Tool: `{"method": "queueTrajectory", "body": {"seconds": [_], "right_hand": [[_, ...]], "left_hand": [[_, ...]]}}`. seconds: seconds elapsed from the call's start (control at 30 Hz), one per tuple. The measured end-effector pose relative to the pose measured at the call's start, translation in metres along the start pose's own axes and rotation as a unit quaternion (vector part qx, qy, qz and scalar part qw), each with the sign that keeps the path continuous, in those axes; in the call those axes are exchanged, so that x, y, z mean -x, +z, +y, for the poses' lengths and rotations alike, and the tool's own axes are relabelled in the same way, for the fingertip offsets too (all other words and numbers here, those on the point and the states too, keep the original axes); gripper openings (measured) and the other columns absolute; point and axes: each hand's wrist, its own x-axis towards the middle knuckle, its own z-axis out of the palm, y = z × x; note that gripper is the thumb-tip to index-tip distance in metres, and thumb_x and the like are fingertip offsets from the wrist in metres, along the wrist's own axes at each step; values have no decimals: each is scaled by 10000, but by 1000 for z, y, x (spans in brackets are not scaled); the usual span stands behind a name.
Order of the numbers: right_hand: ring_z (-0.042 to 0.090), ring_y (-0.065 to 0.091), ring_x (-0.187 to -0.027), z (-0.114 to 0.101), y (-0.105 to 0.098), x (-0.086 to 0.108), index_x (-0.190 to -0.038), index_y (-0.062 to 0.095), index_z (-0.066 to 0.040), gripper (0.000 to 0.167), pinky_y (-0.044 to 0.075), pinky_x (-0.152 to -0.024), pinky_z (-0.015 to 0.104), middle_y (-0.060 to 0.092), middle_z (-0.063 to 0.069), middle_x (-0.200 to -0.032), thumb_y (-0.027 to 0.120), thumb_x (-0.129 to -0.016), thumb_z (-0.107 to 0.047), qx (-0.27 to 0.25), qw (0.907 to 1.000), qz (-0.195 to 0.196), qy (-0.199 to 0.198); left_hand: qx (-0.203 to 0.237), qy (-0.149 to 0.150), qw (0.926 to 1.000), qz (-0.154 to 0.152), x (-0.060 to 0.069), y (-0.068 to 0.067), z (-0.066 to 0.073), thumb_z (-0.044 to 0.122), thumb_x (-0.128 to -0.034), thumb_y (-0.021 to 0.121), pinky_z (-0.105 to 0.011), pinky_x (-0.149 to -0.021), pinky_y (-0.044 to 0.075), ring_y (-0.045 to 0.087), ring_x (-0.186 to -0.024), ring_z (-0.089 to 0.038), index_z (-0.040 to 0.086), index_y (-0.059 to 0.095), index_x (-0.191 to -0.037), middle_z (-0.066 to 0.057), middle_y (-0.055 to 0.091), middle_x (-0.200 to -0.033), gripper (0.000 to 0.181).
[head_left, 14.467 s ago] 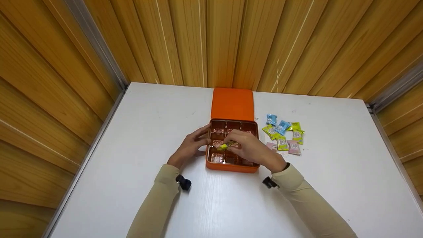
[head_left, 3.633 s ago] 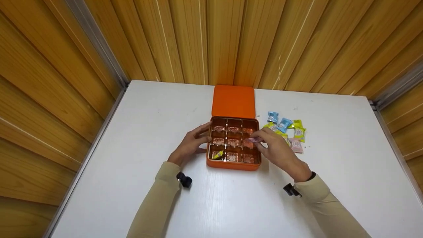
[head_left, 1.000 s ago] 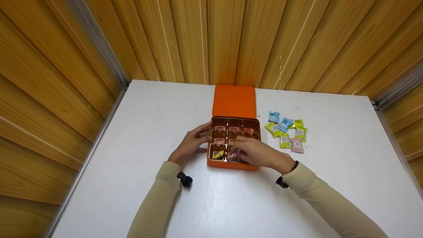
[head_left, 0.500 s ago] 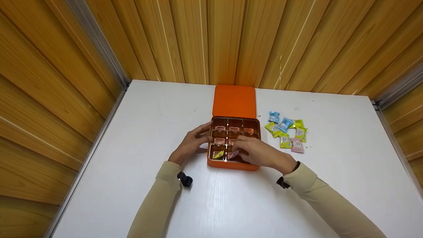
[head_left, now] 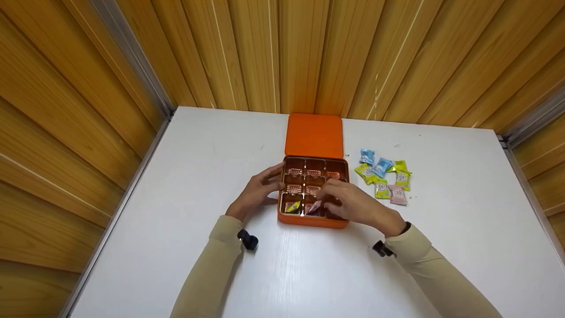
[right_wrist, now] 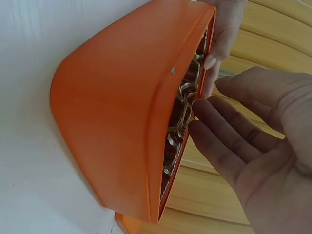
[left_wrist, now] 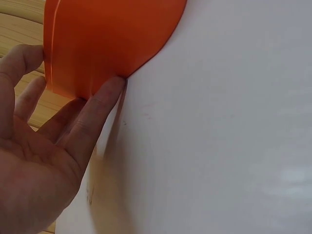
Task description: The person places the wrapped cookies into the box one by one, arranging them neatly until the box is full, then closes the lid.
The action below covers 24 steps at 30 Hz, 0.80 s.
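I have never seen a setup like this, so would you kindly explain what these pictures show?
There is no robot here, only a person's two bare hands. One camera, worn on the head, looks down from above; the wrist pictures come from small cameras worn on the wrists. On the white table stands an orange divided box, its lid behind it. A yellow-green packet and a pink packet lie in its nearest row; seven loose packets lie to its right. The left hand touches the box's side. The right hand, over the box, holds nothing.
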Motion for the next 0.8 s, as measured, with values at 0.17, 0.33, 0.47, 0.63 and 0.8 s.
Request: {"method": "queueTrajectory", "body": {"seconds": [0.17,0.33,0.47,0.63,0.8], "right_hand": [[290,685,-1044,3,-4,10,-1164,716,-12,239,609,-897,423,689,85,-1158,749,-941,68,-95,9992,386,73],[310,687,-1043,8,-8,17,-1152,718,-22,231,604,-895,467,694,82,-1131,762,-940,59,-22,9968,778,171],[304,684,-1049,11,-12,24,-1150,719,-36,247,594,-902,505,699,67,-1138,779,-928,53,18,9927,1126,425],[344,696,-1055,17,-16,33,-1172,713,-28,278,599,-900,518,693,105,-1148,786,-919,64,80,9854,1527,754],[363,694,-1073,25,-17,43,-1211,689,11,308,601,-894,518,687,147,-1175,787,-922,52,492,9750,1863,1105]], "left_hand": [[70,-62,10000,17,0,0,0,107,-1033,692,-510,-865,628,627,-1292,-320,305,475,-1624,-72,490,-1606,660],[60,-34,10000,1,-1,0,0,112,-1032,695,-515,-869,626,615,-1310,-330,289,466,-1630,-87,479,-1614,665],[63,-13,10000,-20,-1,0,0,111,-1030,699,-521,-870,625,611,-1314,-345,284,461,-1633,-95,470,-1622,671],[67,-20,10000,-27,0,0,1,120,-1027,700,-536,-874,622,601,-1325,-352,266,461,-1634,-113,477,-1613,668],[68,-32,10000,-16,-1,0,-1,116,-1026,699,-542,-879,619,589,-1344,-342,274,462,-1633,-95,477,-1614,671]]}}
